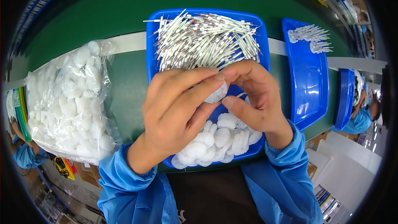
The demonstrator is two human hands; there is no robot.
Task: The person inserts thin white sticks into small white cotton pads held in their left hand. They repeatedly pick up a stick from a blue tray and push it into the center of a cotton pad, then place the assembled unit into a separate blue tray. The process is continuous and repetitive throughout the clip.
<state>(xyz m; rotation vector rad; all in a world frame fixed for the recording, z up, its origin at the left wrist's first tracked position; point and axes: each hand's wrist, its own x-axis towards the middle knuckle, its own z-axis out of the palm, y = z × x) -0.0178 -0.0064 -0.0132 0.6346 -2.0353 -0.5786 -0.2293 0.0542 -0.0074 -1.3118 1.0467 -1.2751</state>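
Observation:
Above the middle of a blue tray (pixel 266 43), my left hand (pixel 172 108) pinches a white, thin-walled round piece (pixel 217 95) between thumb and fingers. My right hand (pixel 261 93) curls in from the other side, with its index finger and thumb at the piece's edge. Part of the piece is hidden behind the fingers. Below my hands, many similar white round pieces (pixel 215 141) lie heaped in the tray's near part. Its far part holds a pile of thin white sticks (pixel 199 41) with dark and reddish ends.
On the left lies a large clear plastic bag (pixel 70 103) full of white round pieces. A second blue tray (pixel 309 87) at the right holds several white sticks with round ends (pixel 311 35). Everything rests on a green table (pixel 128 83). Other people (pixel 360 118) sit at both sides.

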